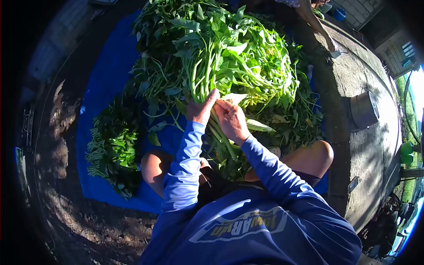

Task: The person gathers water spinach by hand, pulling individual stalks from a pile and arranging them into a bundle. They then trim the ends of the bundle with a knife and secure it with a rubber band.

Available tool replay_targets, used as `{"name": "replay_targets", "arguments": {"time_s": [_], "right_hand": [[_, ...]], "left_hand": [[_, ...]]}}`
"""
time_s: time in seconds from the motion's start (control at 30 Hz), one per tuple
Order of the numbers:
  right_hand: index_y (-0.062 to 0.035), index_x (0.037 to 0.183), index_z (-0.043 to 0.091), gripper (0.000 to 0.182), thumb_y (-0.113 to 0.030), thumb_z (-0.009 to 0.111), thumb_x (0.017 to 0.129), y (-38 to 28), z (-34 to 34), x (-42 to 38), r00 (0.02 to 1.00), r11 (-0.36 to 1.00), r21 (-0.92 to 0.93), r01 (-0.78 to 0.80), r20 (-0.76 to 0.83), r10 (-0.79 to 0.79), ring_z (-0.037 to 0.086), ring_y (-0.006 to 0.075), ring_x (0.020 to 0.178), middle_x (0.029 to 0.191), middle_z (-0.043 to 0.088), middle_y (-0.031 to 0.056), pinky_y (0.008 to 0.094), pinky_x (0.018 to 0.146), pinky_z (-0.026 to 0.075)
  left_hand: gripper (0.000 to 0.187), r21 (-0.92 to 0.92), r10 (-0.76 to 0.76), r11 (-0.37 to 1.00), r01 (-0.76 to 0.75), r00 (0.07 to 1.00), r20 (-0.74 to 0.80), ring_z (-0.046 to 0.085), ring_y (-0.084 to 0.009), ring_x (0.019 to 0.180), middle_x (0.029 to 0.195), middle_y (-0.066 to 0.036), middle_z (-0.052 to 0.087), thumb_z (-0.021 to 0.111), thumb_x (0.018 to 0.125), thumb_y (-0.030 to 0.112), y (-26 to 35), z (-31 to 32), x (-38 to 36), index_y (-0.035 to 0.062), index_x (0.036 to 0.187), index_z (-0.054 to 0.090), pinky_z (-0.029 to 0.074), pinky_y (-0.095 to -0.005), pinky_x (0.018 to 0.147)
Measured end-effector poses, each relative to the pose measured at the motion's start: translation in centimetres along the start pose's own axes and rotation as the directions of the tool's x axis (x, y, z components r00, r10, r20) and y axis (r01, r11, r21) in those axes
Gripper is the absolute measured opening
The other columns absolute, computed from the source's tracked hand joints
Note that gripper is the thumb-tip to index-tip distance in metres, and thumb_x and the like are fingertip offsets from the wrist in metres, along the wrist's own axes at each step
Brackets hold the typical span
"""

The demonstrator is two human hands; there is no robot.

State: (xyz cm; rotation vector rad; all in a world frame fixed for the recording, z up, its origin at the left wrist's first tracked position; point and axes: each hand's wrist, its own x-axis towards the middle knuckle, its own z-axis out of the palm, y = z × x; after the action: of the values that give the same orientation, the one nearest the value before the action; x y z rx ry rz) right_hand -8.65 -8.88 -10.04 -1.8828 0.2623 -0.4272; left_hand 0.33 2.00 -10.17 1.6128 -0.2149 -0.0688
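Observation:
A bundle of long-stemmed leafy greens (pixel 207 66) is held upright in front of me, its leaves pointing away and its cut stems reaching down toward my lap. My left hand (pixel 201 109) is wrapped round the stems from the left, thumb raised. Close against it, my right hand (pixel 230 119) pinches at the same bundle from the right, its fingertips touching near my left thumb. Behind and beside the bundle lies a large heap of loose greens (pixel 274 75). A smaller pile of greens (pixel 123 148) sits by my left knee.
A blue tarp (pixel 104 88) lies under the greens. Along the right runs a concrete ledge (pixel 371 154) with a metal pot (pixel 365 109) and a knife-like blade (pixel 353 184) on it. Another person's arm (pixel 316 24) reaches down at the upper right. Bare ground (pixel 97 225) borders the tarp.

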Motion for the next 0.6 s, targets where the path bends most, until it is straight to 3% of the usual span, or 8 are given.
{"name": "replay_targets", "arguments": {"time_s": [0.07,0.17,0.2,0.23,0.3,0.33,0.5,0.6], "right_hand": [[-0.0009,0.127,0.072,0.03,-0.01,0.066,0.098,-0.7,0.0,-0.6,0.991,0.999,-0.05,0.017,0.137,-0.01,0.064,0.0251,0.095,0.099,0.068,0.0133,0.0348,0.084,0.05],[-0.0033,0.129,0.072,0.035,-0.007,0.067,0.094,-1.4,-2.1,1.3,0.898,0.96,0.117,0.256,0.338,-0.28,0.07,0.0283,0.102,0.107,0.073,0.0157,0.0349,0.092,0.054],[-0.0047,0.128,0.073,0.035,-0.008,0.069,0.093,-3.0,-3.5,2.0,0.944,0.935,0.313,-0.166,0.324,0.059,0.073,0.0263,0.099,0.104,0.076,0.0149,0.033,0.091,0.055],[-0.0055,0.121,0.075,0.03,-0.009,0.071,0.092,-1.5,-4.5,4.2,0.987,0.941,0.306,-0.147,0.115,0.117,0.076,0.0233,0.098,0.1,0.078,0.0141,0.0314,0.091,0.056],[-0.0049,0.104,0.077,0.02,-0.011,0.064,0.091,1.3,-7.5,9.1,0.928,0.91,-0.414,0.0,-0.339,-0.155,0.074,0.0311,0.091,0.096,0.076,0.0166,0.0405,0.084,0.058],[-0.0058,0.099,0.078,0.02,-0.014,0.062,0.091,3.2,-8.8,11.3,0.897,0.82,-0.563,0.1,-0.307,-0.32,0.071,0.0364,0.091,0.095,0.074,0.0173,0.0452,0.084,0.057],[-0.0049,0.099,0.078,0.031,-0.034,0.068,0.094,3.0,-8.4,17.8,0.93,0.76,-0.617,0.204,-0.121,-0.348,0.073,0.0356,0.087,0.096,0.075,0.02,0.0434,0.081,0.057],[-0.0116,0.107,0.081,0.038,-0.044,0.065,0.096,0.9,-8.1,21.1,0.992,0.802,-0.594,-0.059,0.055,0.114,0.075,0.031,0.089,0.096,0.077,0.0187,0.0416,0.083,0.058]], "left_hand": [[0.048,0.074,0.038,0.996,-0.052,0.984,0.176,0.073,-0.0222,0.109,0.123,-0.014,0.075,0.081,0.091,0.029,-3.8,-1.7,0.7,0.0021,0.13,0.07,0.056,-0.0353,0.095],[0.035,0.158,0.168,0.974,-0.164,0.986,-0.012,0.074,-0.0188,0.102,0.114,-0.009,0.078,0.079,0.092,0.02,-4.6,-4.2,1.8,0.0027,0.122,0.074,0.057,-0.0331,0.089],[0.037,0.182,0.152,0.974,-0.134,0.985,-0.087,0.074,-0.0183,0.102,0.114,-0.009,0.078,0.08,0.091,0.02,-4.0,-4.9,1.9,0.0008,0.121,0.073,0.057,-0.0324,0.089],[0.039,0.044,-0.057,0.997,0.067,0.979,-0.196,0.073,-0.0174,0.102,0.115,-0.009,0.077,0.081,0.089,0.021,-0.1,-5.1,1.6,-0.001,0.121,0.072,0.056,-0.0314,0.09],[0.05,-0.141,-0.121,0.986,0.089,0.962,-0.243,0.069,-0.0156,0.1,0.118,-0.008,0.074,0.085,0.085,0.02,-1.1,-6.8,2.7,-0.0022,0.126,0.068,0.053,-0.0309,0.092],[0.049,-0.168,-0.108,0.984,0.062,0.955,-0.277,0.069,-0.016,0.101,0.118,-0.008,0.074,0.086,0.085,0.019,-0.9,-6.8,2.8,-0.0022,0.126,0.068,0.054,-0.0318,0.092],[0.044,-0.168,-0.065,0.986,0.013,0.949,-0.308,0.07,-0.0159,0.096,0.114,-0.009,0.075,0.085,0.085,0.014,0.2,-5.8,2.7,-0.004,0.122,0.069,0.055,-0.0319,0.09],[0.041,-0.213,-0.014,0.976,-0.051,0.956,-0.292,0.07,-0.0144,0.094,0.11,-0.008,0.075,0.085,0.085,0.012,0.8,-4.4,2.3,-0.0047,0.119,0.069,0.055,-0.0305,0.088]]}}
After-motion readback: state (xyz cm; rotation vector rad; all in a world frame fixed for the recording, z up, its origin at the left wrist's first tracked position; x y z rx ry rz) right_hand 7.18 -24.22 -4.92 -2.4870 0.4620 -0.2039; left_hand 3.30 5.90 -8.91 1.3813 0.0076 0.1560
